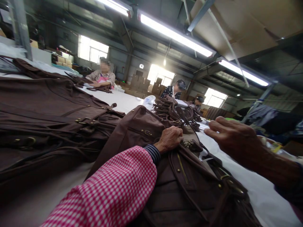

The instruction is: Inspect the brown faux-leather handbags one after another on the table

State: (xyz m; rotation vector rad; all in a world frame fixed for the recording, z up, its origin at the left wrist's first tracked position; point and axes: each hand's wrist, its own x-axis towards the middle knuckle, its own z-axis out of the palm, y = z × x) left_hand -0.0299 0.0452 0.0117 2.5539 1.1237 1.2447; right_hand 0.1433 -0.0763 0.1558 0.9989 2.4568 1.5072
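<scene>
My left hand (169,138), in a pink checked sleeve, is closed on the edge of a brown bag (134,129) that leans in the middle of the view. A small buckle and a zipped seam show on this bag's face. My fingertips and the exact part they grip are hidden. To the right, my right hand (230,134) is raised above the table, its fingers curled together; anything inside them is too small or hidden to make out. Below both hands lies another dark brown bag (165,195) with straps, buckles and a brass-coloured zip.
More brown bags (30,104) are piled at the left. A stack of brown straps and bags (165,110) stands farther back on the white table (111,97). A person (104,75) and two others are behind the table. Cardboard boxes (139,83) stand beyond.
</scene>
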